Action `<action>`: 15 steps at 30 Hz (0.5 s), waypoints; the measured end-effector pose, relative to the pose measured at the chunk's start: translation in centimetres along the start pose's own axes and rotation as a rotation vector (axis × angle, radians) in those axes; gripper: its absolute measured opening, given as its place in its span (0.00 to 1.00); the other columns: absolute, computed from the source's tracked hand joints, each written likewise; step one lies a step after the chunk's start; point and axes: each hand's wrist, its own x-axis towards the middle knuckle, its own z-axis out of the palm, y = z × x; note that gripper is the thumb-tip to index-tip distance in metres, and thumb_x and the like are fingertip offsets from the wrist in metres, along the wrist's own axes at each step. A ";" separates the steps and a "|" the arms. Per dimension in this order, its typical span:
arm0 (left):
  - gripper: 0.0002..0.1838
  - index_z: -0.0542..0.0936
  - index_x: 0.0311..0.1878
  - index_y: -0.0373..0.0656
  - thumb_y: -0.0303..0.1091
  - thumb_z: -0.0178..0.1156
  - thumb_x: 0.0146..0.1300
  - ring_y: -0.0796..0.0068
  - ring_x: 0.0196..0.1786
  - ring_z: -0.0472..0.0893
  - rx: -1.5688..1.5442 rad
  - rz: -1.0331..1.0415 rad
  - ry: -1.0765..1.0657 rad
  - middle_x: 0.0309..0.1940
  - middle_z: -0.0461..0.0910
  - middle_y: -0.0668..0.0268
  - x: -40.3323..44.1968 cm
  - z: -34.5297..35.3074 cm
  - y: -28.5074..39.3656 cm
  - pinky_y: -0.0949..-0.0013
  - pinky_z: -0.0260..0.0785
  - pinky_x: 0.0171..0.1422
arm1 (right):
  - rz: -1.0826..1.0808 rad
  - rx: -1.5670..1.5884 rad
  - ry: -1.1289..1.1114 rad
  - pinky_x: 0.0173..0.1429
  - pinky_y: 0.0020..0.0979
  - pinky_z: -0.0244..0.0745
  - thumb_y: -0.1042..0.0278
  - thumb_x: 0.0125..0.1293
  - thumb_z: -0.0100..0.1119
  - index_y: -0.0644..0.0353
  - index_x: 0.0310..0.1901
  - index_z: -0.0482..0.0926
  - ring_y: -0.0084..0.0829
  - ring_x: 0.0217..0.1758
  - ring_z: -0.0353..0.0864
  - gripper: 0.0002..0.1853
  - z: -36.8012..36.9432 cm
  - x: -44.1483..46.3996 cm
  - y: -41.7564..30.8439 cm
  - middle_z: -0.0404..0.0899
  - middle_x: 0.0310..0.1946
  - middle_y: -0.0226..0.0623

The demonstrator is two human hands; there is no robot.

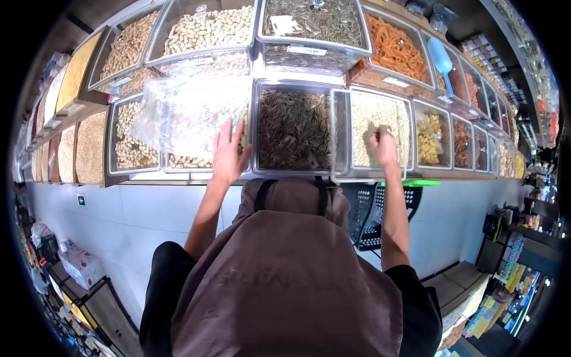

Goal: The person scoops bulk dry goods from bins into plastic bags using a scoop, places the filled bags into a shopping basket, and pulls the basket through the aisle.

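My left hand [229, 154] lies with fingers spread on a clear plastic bag [193, 116]. Under the bag is a bin of peanuts in their shells [187, 162]. Between my hands stands an uncovered bin of dark striped sunflower seeds [291, 128]. My right hand [385, 146] is closed at the middle of a clear plastic lid [340, 134], its grip point hidden by the fingers. This lid lies across the right edge of the sunflower seed bin and over a bin of small pale seeds or kernels [363, 110].
Behind is a raised row: peanuts [208, 30], sunflower seeds [333, 27] and orange dried strips [395, 47], with a blue scoop [440, 62] to their right. A dark perforated basket [369, 220] with a green handle [421, 182] is beside my right forearm. Boxes [83, 265] stand at lower left.
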 end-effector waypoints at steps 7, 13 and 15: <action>0.38 0.57 0.76 0.42 0.40 0.59 0.67 0.38 0.75 0.57 -0.345 0.056 0.061 0.74 0.56 0.40 -1.1 1.8 2.4 0.47 0.49 0.77 | -0.107 0.152 -0.228 0.44 0.46 0.80 0.71 0.62 0.60 0.65 0.39 0.75 0.51 0.36 0.84 0.08 4.9 -0.2 -12.1 0.82 0.31 0.55; 0.38 0.57 0.76 0.41 0.45 0.57 0.68 0.45 0.77 0.55 -0.286 0.077 0.061 0.74 0.57 0.43 -0.5 2.2 2.8 0.46 0.46 0.78 | -0.228 0.133 -0.053 0.43 0.47 0.74 0.65 0.60 0.59 0.64 0.39 0.74 0.55 0.37 0.81 0.11 7.7 0.9 -18.1 0.81 0.31 0.50; 0.38 0.57 0.76 0.39 0.48 0.57 0.69 0.46 0.78 0.54 -0.254 0.079 0.046 0.74 0.57 0.44 -0.6 2.7 2.5 0.46 0.44 0.78 | -0.207 0.116 -0.055 0.43 0.48 0.74 0.65 0.60 0.59 0.64 0.38 0.74 0.56 0.37 0.81 0.11 8.2 0.9 -18.5 0.81 0.29 0.52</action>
